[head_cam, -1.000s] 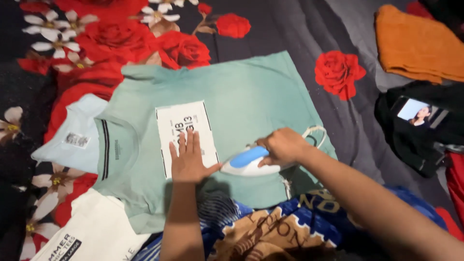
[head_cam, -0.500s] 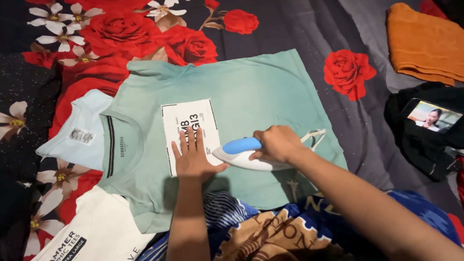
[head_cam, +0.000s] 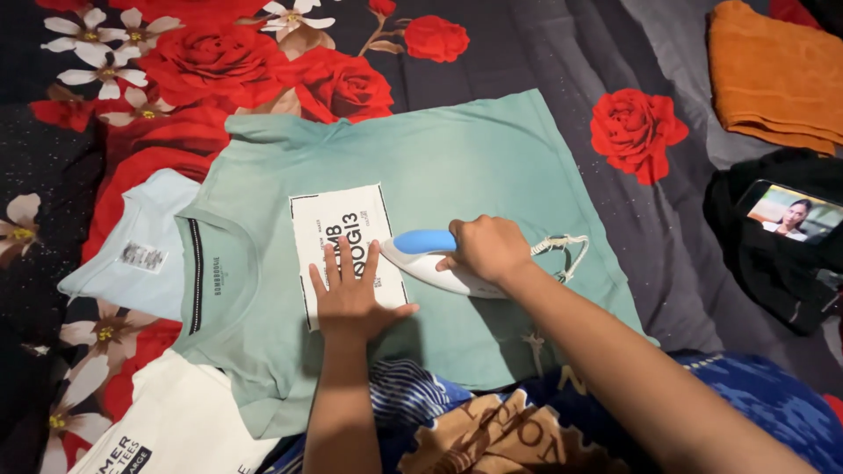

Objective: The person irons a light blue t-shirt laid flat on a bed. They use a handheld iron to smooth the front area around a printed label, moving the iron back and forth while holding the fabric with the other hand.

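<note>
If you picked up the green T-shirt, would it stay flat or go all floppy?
Probably floppy: the green T-shirt lies thin and flat on the flowered bedspread. It likely slides too, since the left hand presses it down beside the iron.

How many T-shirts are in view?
3: a green T-shirt under both hands, a pale blue T-shirt tucked under its collar side, and a white T-shirt at bottom left. More may lie underneath.

A small white clothes iron with a blue handle (head_cam: 430,259) is rested flat on a pale green cotton T-shirt (head_cam: 457,167), which is spread face-up, its white rectangular chest print (head_cam: 338,228) partly covered.
</note>
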